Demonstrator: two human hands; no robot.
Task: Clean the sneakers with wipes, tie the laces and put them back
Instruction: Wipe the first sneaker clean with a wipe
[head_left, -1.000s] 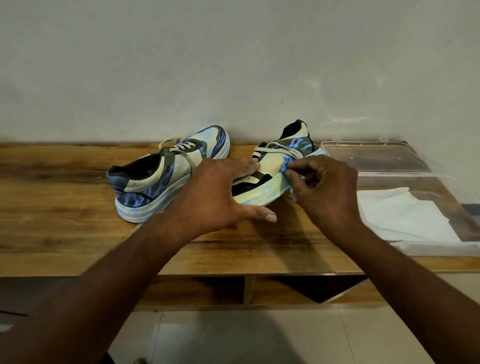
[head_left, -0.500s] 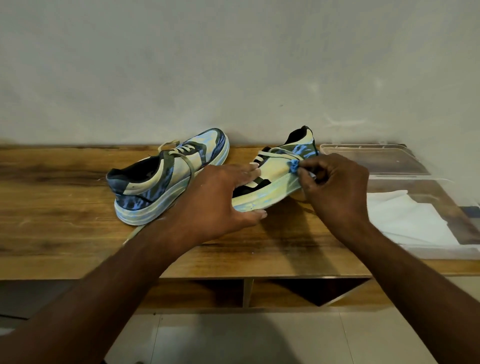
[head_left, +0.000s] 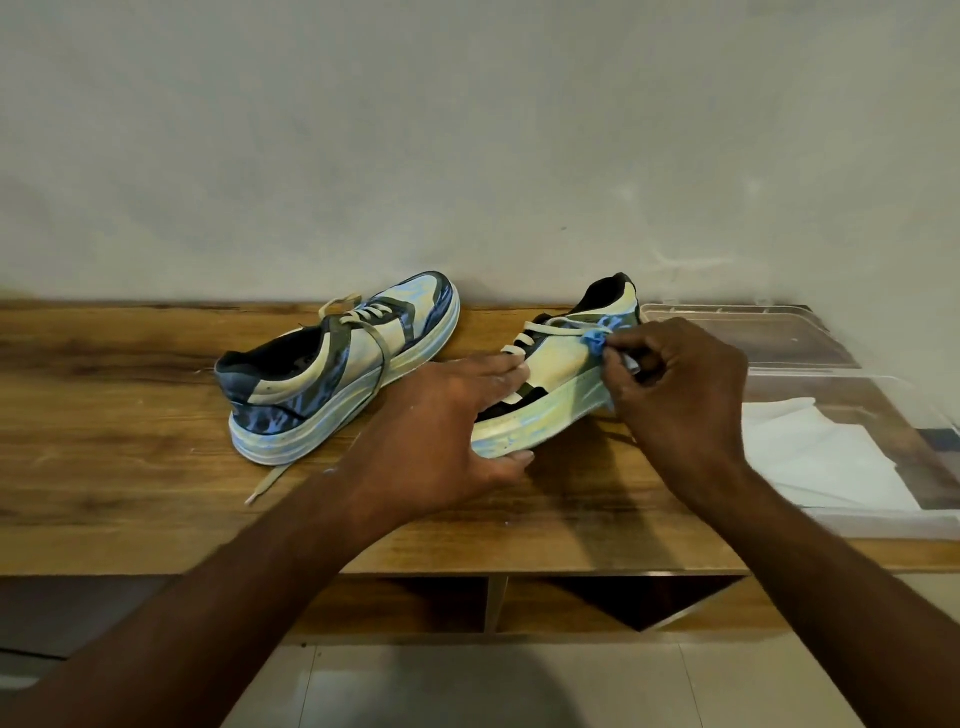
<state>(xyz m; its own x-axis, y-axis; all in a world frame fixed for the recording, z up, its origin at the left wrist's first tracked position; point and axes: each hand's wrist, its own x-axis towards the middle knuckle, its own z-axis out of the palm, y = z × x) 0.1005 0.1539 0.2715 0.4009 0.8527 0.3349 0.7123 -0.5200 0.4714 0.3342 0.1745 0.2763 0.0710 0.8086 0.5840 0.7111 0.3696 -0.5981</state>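
Two cream, blue and black sneakers sit on a wooden table (head_left: 130, 467). The left sneaker (head_left: 343, 364) rests flat with loose laces, one lace end trailing toward the front edge. The right sneaker (head_left: 561, 384) is tilted, its heel raised toward the wall. My left hand (head_left: 447, 431) grips its toe and sole. My right hand (head_left: 675, 395) pinches a small crumpled bluish wipe (head_left: 595, 340) against the sneaker's side near the laces.
A clear plastic box (head_left: 831, 374) stands at the table's right end with white sheets (head_left: 810, 447) inside. The wall runs right behind the sneakers. Open shelf compartments (head_left: 571, 603) lie below the tabletop, above a tiled floor.
The right sneaker's heel has risen and tilted further up. My right hand with the wipe has moved up along its side toward the heel. My left hand has kept its hold on the toe.
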